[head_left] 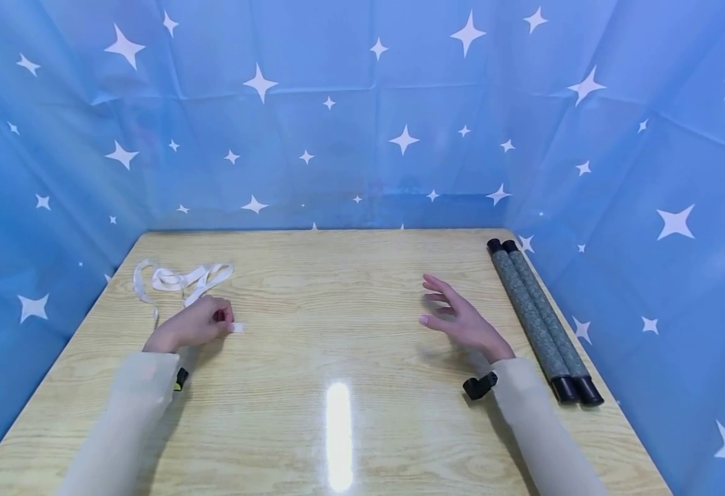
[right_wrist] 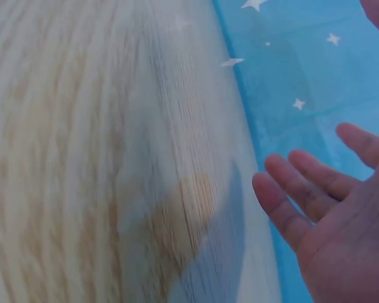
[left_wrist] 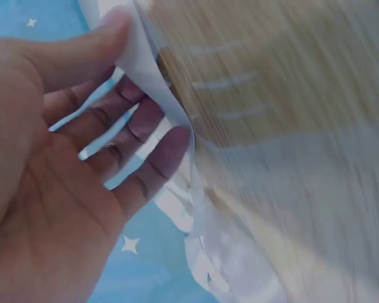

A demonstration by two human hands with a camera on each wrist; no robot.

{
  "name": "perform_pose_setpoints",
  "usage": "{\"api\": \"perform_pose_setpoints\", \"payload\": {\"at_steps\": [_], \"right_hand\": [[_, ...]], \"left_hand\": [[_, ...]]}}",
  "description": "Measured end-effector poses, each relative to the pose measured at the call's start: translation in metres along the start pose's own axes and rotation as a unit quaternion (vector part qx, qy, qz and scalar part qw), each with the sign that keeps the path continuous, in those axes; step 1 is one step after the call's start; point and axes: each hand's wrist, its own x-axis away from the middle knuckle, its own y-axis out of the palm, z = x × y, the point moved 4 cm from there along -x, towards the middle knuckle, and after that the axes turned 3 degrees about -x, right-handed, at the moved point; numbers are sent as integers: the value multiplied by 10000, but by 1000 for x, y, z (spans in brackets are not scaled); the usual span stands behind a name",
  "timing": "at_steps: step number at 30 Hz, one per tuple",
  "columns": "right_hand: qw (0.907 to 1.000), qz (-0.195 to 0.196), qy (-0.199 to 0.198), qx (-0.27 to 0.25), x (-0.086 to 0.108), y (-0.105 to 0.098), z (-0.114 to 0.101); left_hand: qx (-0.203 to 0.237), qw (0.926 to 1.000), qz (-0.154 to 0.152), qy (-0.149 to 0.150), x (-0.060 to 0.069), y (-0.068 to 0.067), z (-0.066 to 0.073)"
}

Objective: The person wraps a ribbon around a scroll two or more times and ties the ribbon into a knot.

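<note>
Three sides of blue cloth (head_left: 338, 124), left, far and right, probably hung to screen off whatever lies beyond. Below, a table (head_left: 313, 296), apparently serving as the work surface. Along its right edge, tubes (head_left: 528, 318) laid lengthwise and side by side, presumably set there to stay out of the way of the hands.

Well apart, on the left of the table, the ribbon (left_wrist: 145, 63), in loose loops and folds beyond and beside the left hand (head_left: 195, 322). Pinched near the thumb of that hand, likely to control so limp a strip; fingers only gently bent, nowhere near a fist, with a short white bit poking out past the tips. Opposite, the right hand (head_left: 464, 324), holding nothing, fingers loosely parted, seemingly poised above the table. At the wrists, dark cameras (head_left: 479, 386), presumably worn to look at each palm.

By count, large to small: one table; two tubes, with four black caps (head_left: 588, 393) in all; two pale sleeves (head_left: 539, 413); one ribbon as far as visible, though too overlapped to rule out a second piece; two hands, one gripping, one idle; two cameras; and, printed on the cloth, dozens of white stars (head_left: 404, 140).
</note>
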Motion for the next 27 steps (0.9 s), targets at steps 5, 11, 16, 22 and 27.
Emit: {"api": "perform_pose_setpoints", "payload": {"at_steps": [5, 11, 16, 22, 27], "right_hand": [[9999, -18, 115, -74, 0, 5, 0], [9999, -26, -58, -113, -4, 11, -4], [9998, -100, -106, -123, -9, 17, -10], [9998, -99, -125, -116, -17, 23, -16], [9998, -163, -103, -100, -19, 31, -18]], "left_hand": [[-141, 9992, 363, 89, -13, 4, 13], [-25, 9977, 651, 194, -26, 10, 34], [89, 9959, 827, 367, -33, 16, 51], [126, 9953, 867, 403, -42, 27, 62], [231, 9959, 759, 446, -48, 39, 73]]}}
